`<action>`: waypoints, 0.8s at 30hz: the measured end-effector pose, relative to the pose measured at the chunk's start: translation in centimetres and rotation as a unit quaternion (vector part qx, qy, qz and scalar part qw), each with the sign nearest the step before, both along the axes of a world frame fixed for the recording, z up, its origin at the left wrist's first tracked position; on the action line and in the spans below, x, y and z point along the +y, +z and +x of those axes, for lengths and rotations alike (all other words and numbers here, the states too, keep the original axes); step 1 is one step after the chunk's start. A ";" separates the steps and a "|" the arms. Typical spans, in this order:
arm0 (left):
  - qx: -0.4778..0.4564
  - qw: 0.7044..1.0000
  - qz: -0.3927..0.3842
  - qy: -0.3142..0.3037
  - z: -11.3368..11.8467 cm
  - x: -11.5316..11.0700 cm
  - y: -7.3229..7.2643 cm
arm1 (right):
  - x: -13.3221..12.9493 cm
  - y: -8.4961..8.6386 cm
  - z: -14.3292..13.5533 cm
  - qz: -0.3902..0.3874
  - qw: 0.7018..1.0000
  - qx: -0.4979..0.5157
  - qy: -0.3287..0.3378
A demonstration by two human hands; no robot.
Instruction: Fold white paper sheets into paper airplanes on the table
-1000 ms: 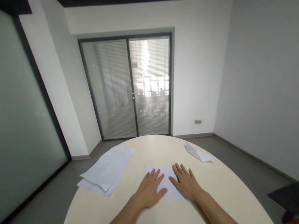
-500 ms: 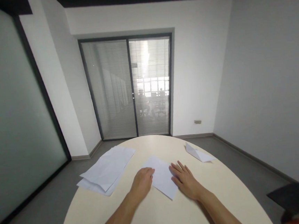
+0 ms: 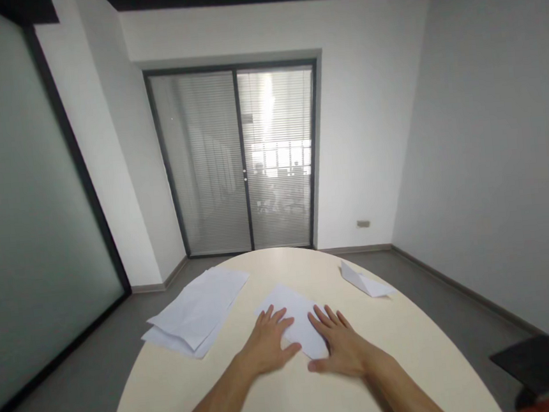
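A white sheet of paper (image 3: 298,322), looking folded, lies on the round cream table (image 3: 291,397) between my hands. My left hand (image 3: 268,342) rests over its left side with fingers spread. On its right side lies my right hand (image 3: 338,341), fingers spread too and the thumb stretched toward the paper's near corner. Both palms face down and cover parts of the edges.
Several loose white sheets (image 3: 192,312) overlap at the table's left. Near the right edge stands a small folded paper piece (image 3: 365,282). A black chair part (image 3: 542,359) shows at the lower right, beyond the table edge.
My left hand has opened from a closed grip on the paper's left edge and spread flat over it. My right hand's fingers have spread wider, with the thumb now nearer the close corner.
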State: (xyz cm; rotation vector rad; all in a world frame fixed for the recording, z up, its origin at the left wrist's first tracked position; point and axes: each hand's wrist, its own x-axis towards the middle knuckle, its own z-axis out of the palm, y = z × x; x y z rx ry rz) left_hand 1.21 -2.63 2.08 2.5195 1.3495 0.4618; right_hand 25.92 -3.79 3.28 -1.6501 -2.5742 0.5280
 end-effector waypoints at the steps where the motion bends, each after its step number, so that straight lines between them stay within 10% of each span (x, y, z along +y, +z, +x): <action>1: 0.006 1.000 -0.008 -0.001 0.0 -0.1 0.1 | -0.1 0.1 0.1 0.005 1.000 0.006 0.004; 24: 0.002 1.000 -0.006 0.005 0.3 0.0 -0.4 | -0.8 1.9 -0.3 0.003 0.996 0.076 0.038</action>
